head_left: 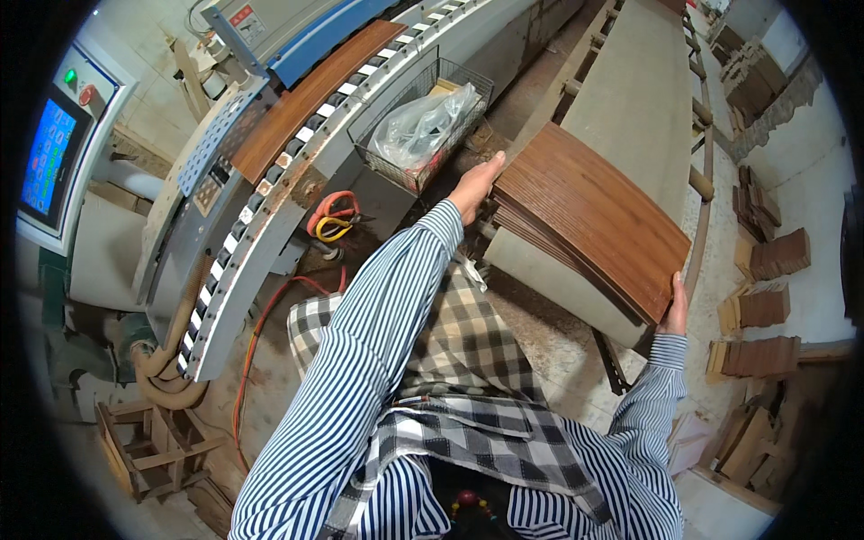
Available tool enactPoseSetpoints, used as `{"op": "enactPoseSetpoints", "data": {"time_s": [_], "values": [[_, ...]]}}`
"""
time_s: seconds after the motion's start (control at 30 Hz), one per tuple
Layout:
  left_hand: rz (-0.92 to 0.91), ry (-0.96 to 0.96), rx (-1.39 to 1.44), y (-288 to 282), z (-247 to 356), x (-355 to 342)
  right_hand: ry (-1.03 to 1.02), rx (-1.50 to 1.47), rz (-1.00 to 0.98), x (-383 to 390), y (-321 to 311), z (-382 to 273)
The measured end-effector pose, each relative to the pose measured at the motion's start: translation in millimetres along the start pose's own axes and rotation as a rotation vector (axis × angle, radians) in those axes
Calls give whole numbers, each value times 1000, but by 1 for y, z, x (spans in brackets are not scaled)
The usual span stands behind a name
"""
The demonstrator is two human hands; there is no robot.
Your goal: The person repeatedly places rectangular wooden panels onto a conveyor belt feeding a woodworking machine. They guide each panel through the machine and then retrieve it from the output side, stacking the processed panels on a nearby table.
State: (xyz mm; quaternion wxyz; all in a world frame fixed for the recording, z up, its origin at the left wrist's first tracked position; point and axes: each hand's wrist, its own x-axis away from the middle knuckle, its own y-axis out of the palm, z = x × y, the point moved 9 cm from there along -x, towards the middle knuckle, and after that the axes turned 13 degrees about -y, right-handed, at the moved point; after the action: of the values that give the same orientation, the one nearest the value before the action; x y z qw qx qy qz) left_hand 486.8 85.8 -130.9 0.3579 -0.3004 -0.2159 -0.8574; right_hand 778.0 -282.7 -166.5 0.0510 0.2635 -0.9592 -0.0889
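Observation:
A stack of brown wood-grain boards (pixel 594 220) lies crosswise on a long grey roller-conveyor belt (pixel 634 81) in front of me. My left hand (pixel 477 187) is pressed against the left end of the stack, thumb side up. At the right end, my right hand (pixel 673 308) grips the near corner, its fingers partly hidden behind the edge. Between them my hands hold the top of the stack; I cannot tell how many boards they take in. The lower boards show as a slightly fanned row of edges below the top one.
To the left runs a machine with a chain feed track (pixel 297 144), carrying another brown board (pixel 315 99). A wire basket (pixel 418 126) with a clear plastic bag hangs on its side, near orange-handled scissors (pixel 331 214). A control screen (pixel 52 162) stands far left. Board stacks (pixel 778 255) line the right.

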Motion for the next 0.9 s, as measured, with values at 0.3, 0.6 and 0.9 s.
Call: {"op": "enactPoseSetpoints", "data": {"time_s": [0.3,0.6,0.9], "values": [[-257,-167,-47,25,-25,-31,1,167,-3,-1,15,-13],[-295,-175,72,30,-78,29,-15,324,-195,-38,3,-13],[-249,-222,191,22,-93,40,45,300,-250,-51,1,-7]]}}
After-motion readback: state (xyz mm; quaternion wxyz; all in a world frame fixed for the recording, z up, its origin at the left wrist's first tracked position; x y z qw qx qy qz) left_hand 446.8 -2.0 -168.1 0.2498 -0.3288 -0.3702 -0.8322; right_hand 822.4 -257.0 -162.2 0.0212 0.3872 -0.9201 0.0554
